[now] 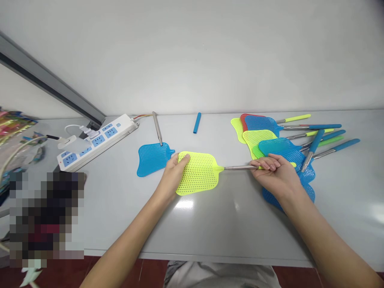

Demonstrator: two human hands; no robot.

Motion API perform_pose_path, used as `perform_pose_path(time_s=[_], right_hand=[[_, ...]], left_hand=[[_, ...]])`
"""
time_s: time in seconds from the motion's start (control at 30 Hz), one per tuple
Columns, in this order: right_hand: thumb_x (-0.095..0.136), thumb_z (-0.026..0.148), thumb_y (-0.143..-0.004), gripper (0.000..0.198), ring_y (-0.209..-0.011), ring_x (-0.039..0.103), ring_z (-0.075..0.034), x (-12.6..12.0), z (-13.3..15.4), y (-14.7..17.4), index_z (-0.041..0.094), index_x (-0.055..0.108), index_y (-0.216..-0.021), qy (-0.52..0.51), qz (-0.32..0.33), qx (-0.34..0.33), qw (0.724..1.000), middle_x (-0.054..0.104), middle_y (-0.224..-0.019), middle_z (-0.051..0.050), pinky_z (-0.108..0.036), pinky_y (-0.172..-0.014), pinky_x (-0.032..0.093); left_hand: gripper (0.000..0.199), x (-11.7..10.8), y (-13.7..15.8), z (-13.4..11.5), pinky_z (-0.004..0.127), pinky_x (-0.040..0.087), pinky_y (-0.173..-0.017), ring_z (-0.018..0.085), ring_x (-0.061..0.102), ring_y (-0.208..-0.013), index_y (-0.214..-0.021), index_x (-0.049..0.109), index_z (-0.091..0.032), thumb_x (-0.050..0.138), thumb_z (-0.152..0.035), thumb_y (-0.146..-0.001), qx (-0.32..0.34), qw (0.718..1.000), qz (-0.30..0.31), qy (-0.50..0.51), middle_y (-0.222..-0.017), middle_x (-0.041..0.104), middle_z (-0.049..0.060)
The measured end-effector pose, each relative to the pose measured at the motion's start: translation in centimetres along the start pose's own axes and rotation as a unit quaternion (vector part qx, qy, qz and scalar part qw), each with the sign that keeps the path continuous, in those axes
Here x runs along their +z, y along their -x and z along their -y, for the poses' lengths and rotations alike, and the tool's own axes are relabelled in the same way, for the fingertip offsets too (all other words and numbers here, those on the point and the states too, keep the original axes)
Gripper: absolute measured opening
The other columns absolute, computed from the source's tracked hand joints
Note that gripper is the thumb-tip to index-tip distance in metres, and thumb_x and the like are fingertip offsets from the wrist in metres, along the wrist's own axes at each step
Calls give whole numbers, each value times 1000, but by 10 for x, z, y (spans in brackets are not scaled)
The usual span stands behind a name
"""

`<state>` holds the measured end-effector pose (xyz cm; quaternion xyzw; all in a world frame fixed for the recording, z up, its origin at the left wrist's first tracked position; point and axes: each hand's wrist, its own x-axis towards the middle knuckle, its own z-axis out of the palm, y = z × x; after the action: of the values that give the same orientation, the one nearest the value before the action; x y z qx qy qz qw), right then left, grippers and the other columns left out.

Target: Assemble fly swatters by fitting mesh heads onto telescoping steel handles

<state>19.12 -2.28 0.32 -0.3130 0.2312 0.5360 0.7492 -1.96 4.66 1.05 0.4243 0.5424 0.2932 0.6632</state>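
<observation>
A yellow fly swatter (199,174) is held level between both hands, above the table. My left hand (174,176) pinches the left edge of its perforated head, thumb on top. My right hand (277,172) is closed round the yellow grip at the other end of the metal rod. Just behind my left hand lies a loose blue swatter head (154,159), with a bare metal rod (157,129) touching its upper edge. A short blue sleeve (197,123) lies farther back on its own. Beside and beneath my right hand is a pile of fly swatters (286,148) in several colours.
A white power strip (97,141) with plugs in it lies at the left, its cables trailing off. Plastic packets (15,128) are at the far left, near a pixelated patch. A wall bounds the table (222,232) at the back.
</observation>
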Motion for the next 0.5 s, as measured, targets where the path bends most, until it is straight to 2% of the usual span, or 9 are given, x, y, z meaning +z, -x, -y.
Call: perform_pose_path(time_s=[0.33,0.5], right_hand=[[36,5,-68,32,-36,22,-8,-1,-2,-2,19,10,-56,9,9,5,1000,14,-43,8,-23,-40,34],[37,4,-69,32,-36,22,-7,0,-4,-1,19,11,-56,4,11,14,1000,15,-44,8,-22,-40,34]], left_hand=[[25,-6,-1,-4,23,41,-49,14,56,-54,-77,49,-17,52,-41,-71,1,1000,2,-14,-67,58,2],[27,-14,-2,-10,22,38,-47,12,52,-50,-73,51,-16,50,-42,-72,47,998,-1,-47,-61,55,1]])
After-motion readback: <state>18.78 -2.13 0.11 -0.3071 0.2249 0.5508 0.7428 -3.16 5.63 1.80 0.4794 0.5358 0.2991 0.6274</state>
